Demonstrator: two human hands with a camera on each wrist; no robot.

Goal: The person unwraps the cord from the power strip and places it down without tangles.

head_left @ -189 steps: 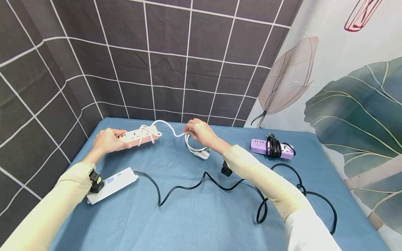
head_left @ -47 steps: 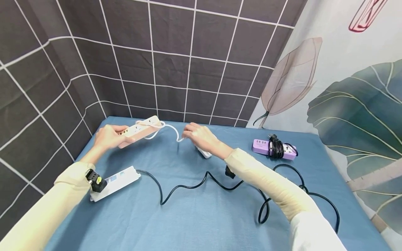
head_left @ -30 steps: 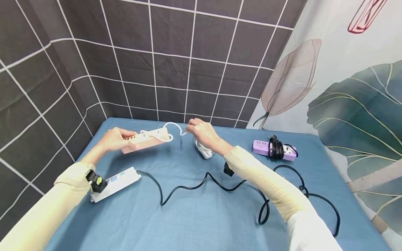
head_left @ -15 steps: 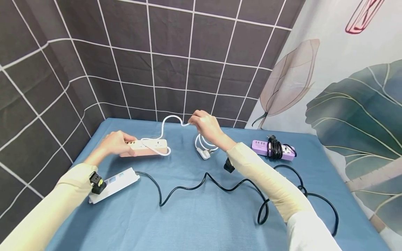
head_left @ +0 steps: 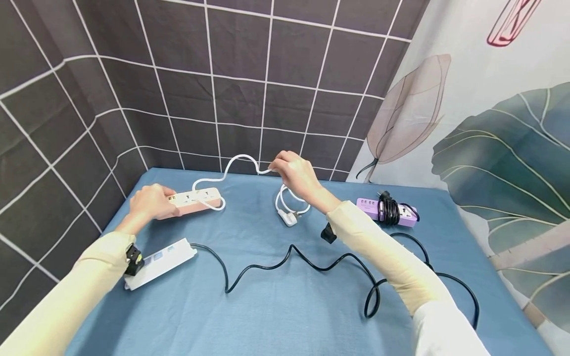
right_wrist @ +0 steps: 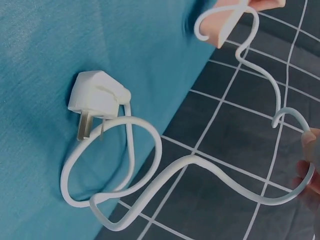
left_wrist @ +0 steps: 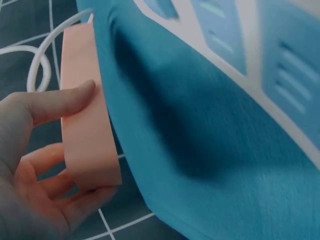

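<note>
My left hand (head_left: 151, 205) grips the left end of a pink-sided, white-topped power strip (head_left: 196, 200); in the left wrist view the thumb lies across its pink side (left_wrist: 90, 140). One loop of white cord (head_left: 242, 157) still passes round the strip's right end. Farther right, my right hand (head_left: 296, 173) pinches that cord and holds it raised, with a slack arch between the two hands. Below the right hand, the cord's loose coil and white plug (head_left: 287, 217) lie on the blue cloth. The plug's metal prongs (right_wrist: 85, 126) show in the right wrist view.
A white power strip (head_left: 160, 264) lies under the left wrist, its black cord (head_left: 267, 267) winding rightward across the blue cloth (head_left: 267, 321). A purple power strip (head_left: 367, 206) wrapped in black cord sits at the back right. Dark gridded cloth (head_left: 236, 109) hangs behind.
White cord turns that crossed the pink strip have come down to one loop. My right hand has risen, drawing out more cord; the strip was tilted, then lowered and shifted left.
</note>
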